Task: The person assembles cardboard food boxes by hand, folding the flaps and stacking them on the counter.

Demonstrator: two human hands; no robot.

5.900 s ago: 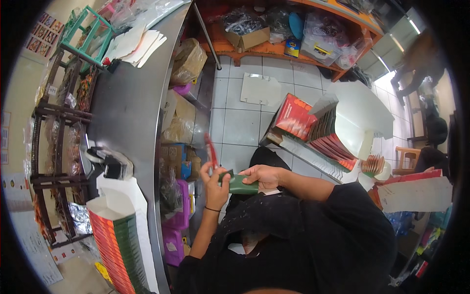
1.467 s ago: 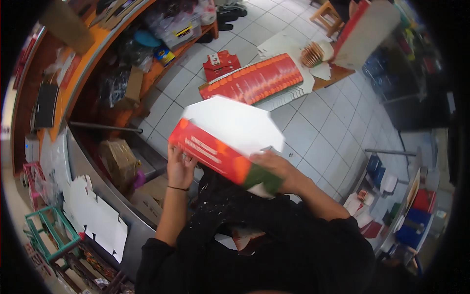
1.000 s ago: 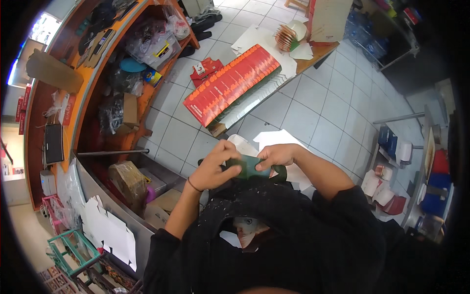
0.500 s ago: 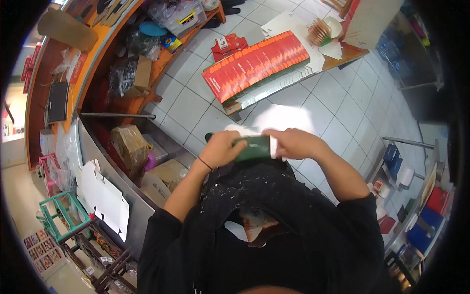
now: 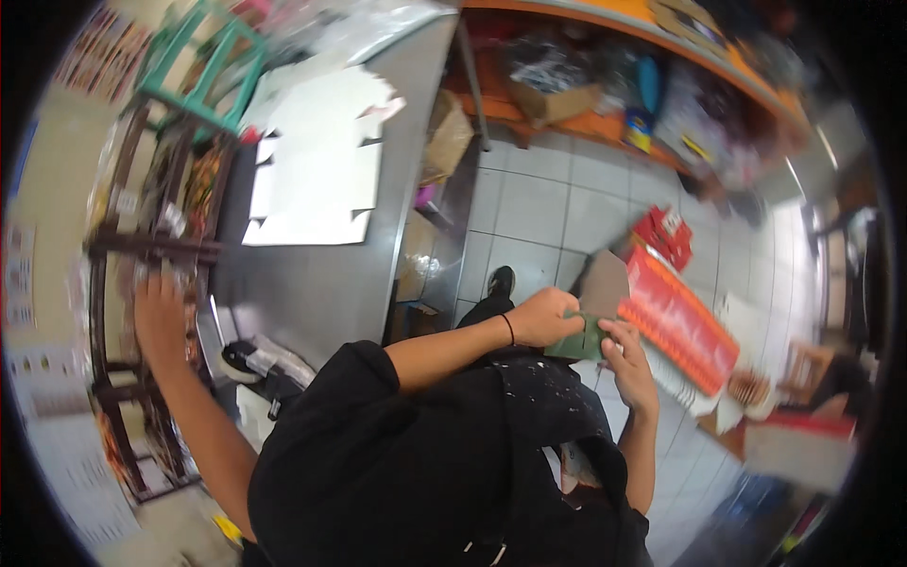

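Note:
Low in front of me, both hands are on a partly folded cardboard box (image 5: 570, 348), dark green on the side that shows. A pale grey-brown flap (image 5: 606, 281) stands up beyond my hands, apparently part of the same cardboard. My left hand (image 5: 546, 318), with a dark band at the wrist, has its fingers closed on the left edge. My right hand (image 5: 629, 364) pinches the right edge between thumb and bent fingers. Blur hides the exact fold lines. A stack of red and orange printed cardboard sheets (image 5: 680, 321) lies just beyond my right hand.
Another person's arm and hand (image 5: 161, 317) reach in at the left by a dark rack (image 5: 151, 248). White cut cardboard sheets (image 5: 316, 161) lie on the metal table (image 5: 397, 113). A green plastic frame (image 5: 203, 71) and an orange shelf (image 5: 605, 21) stand beyond. Red packets (image 5: 666, 236) lie near the stack.
My view has swung left, so the metal table is now closer and the red stack sits at right. Another person's arm has come into view. Both hands still hold the cardboard.

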